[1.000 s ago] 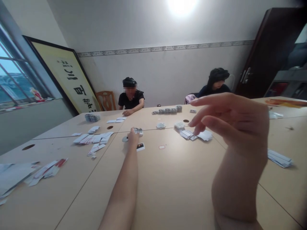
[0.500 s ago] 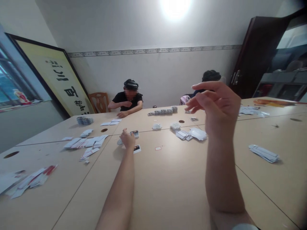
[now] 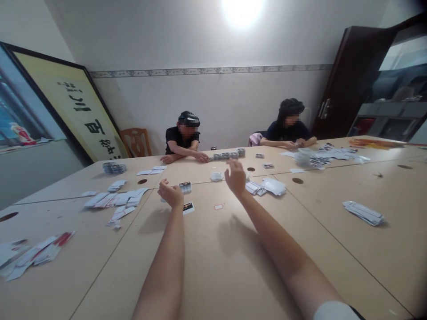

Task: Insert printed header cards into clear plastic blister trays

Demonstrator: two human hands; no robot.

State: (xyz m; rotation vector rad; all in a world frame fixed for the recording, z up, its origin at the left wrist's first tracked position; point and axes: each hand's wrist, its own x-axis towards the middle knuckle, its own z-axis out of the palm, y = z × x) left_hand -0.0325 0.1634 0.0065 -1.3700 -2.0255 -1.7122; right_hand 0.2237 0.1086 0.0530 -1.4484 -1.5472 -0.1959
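My left hand (image 3: 171,194) hovers above the table with its fingers bent, beside a small stack of dark-topped packs (image 3: 185,187). Just below it lies a black-and-white card (image 3: 188,208). A round pale item shows partly behind the hand. My right hand (image 3: 235,177) is raised over the middle of the table, its fingers loosely curled and apart, and no object shows in it. Near it are a clear packet (image 3: 216,176) and white packets (image 3: 274,186). A small red-edged label (image 3: 218,207) lies between my forearms.
White paper strips (image 3: 116,198) spread at the left, with red-and-white packets (image 3: 50,251) nearer. Stacked packs (image 3: 114,168) stand at the far left. Two people (image 3: 183,140) (image 3: 290,126) sit across the table. A strip bundle (image 3: 363,213) lies right.
My right hand has moved forward, left and down from its high position. My left hand has shifted slightly left. The person opposite has reached towards the row of packs.
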